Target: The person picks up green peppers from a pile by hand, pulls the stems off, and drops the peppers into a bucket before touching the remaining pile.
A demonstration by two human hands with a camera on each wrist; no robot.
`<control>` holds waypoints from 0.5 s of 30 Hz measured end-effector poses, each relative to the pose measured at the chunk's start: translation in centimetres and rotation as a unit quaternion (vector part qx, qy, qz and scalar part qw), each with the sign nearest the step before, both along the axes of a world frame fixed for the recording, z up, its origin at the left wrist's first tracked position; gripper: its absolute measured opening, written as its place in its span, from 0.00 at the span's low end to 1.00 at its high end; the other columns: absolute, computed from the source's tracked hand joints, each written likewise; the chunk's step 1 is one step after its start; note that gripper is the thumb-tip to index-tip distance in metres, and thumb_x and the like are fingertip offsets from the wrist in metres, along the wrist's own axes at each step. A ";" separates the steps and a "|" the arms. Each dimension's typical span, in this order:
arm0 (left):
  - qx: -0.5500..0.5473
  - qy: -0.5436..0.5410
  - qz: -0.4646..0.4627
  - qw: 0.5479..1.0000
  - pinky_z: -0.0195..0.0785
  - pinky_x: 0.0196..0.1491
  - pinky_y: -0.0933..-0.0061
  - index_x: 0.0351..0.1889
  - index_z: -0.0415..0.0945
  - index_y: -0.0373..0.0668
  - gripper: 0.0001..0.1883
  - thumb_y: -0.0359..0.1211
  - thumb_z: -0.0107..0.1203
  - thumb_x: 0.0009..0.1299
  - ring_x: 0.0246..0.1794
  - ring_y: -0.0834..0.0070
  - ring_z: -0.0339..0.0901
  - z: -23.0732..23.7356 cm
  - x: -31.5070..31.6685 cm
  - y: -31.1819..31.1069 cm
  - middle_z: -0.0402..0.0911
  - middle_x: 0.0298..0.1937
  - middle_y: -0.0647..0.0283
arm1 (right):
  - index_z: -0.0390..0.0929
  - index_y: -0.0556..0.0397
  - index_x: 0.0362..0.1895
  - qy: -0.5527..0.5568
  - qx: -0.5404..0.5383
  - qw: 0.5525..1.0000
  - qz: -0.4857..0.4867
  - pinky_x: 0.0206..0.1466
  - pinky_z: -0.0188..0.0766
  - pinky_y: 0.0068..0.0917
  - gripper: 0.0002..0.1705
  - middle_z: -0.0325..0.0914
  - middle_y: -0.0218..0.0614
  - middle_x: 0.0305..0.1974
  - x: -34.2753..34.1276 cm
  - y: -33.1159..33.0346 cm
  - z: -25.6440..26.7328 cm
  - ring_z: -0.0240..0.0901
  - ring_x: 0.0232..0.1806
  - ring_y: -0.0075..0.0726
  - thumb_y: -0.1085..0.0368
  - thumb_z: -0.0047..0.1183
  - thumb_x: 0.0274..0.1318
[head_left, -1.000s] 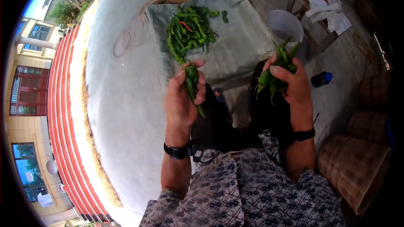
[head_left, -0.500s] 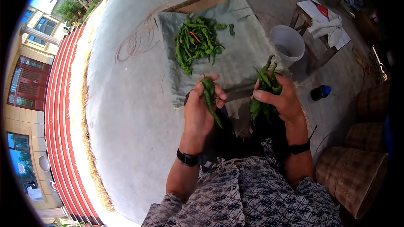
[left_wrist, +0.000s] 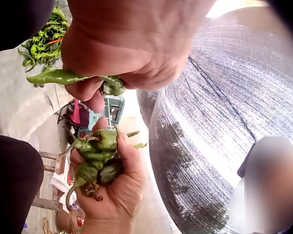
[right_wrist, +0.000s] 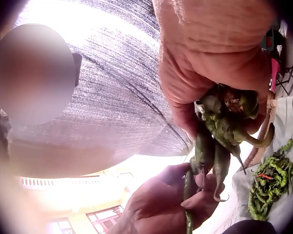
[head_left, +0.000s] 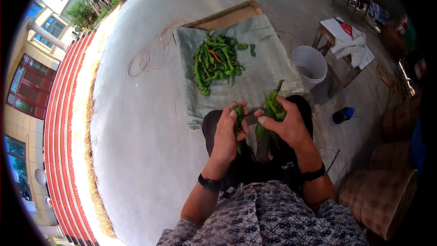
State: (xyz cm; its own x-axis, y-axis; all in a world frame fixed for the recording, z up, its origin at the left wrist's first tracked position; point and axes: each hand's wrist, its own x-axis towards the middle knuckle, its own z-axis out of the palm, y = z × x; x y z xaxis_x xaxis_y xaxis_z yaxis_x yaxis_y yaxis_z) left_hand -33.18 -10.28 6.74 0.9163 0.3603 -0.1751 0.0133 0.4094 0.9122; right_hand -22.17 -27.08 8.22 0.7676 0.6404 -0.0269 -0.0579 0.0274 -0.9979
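Note:
Over the lap, my left hand (head_left: 224,133) pinches a single long green chili pepper (head_left: 238,119) between thumb and fingers. A bunch of several green peppers (head_left: 274,109) fills my right hand (head_left: 290,126), thumb laid across them, stems and tips sticking out. The two hands are close together, the left fingers right beside the bunch in the right wrist view. In the left wrist view the single pepper (left_wrist: 56,76) points out sideways from the fist. A pile of green peppers (head_left: 217,64) with one red one lies on a grey-green cloth (head_left: 257,82) in front of the knees.
Right of the cloth stands a white bucket (head_left: 309,64), near a wooden stool (head_left: 339,84) with white cloth (head_left: 355,48) on it. A dark bottle with a blue cap (head_left: 342,115) and woven baskets (head_left: 378,198) are at the right. Loose wire (head_left: 150,61) lies on the left floor.
Both hands have moved toward each other, over the lap, still holding their peppers. The head view has tilted up, so the cloth and pile appear lower in it.

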 end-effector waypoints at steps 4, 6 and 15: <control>0.153 -0.013 -0.017 0.988 0.65 0.41 0.80 0.73 0.70 0.40 0.23 0.39 0.39 0.86 0.43 0.83 0.70 -1.3 0.3 -1.3 0.75 0.54 0.64 | 0.78 0.63 0.54 -0.104 -0.058 0.992 -0.031 0.48 0.78 0.32 0.27 0.85 0.44 0.42 -1.0 1.4 -1.1 0.82 0.42 0.32 0.65 0.70 0.51; 0.227 -0.010 -0.025 0.974 0.66 0.53 0.75 0.74 0.69 0.37 0.23 0.36 0.38 0.86 0.48 0.73 0.71 -0.6 0.2 -1.4 0.72 0.51 0.58 | 0.78 0.63 0.54 -0.108 -0.074 0.991 -0.040 0.47 0.78 0.32 0.27 0.85 0.43 0.41 -1.1 1.8 -0.9 0.82 0.42 0.31 0.64 0.71 0.51; 0.478 -0.028 -0.021 0.878 0.73 0.55 0.52 0.77 0.62 0.38 0.28 0.44 0.44 0.85 0.53 0.41 0.79 -0.1 0.5 -1.8 0.74 0.59 0.43 | 0.78 0.58 0.56 0.223 0.099 0.969 -0.037 0.46 0.78 0.27 0.24 0.83 0.32 0.47 -0.9 2.1 -4.5 0.81 0.44 0.27 0.70 0.72 0.56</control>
State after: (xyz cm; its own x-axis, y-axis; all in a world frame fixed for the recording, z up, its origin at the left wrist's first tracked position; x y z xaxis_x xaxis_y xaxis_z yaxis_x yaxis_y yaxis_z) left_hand -32.66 -12.13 6.68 0.9295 0.2840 0.2352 -0.0462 -0.5431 0.8384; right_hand -23.02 -25.01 3.70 0.7522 0.6102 -0.2486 -0.4728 0.2370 -0.8487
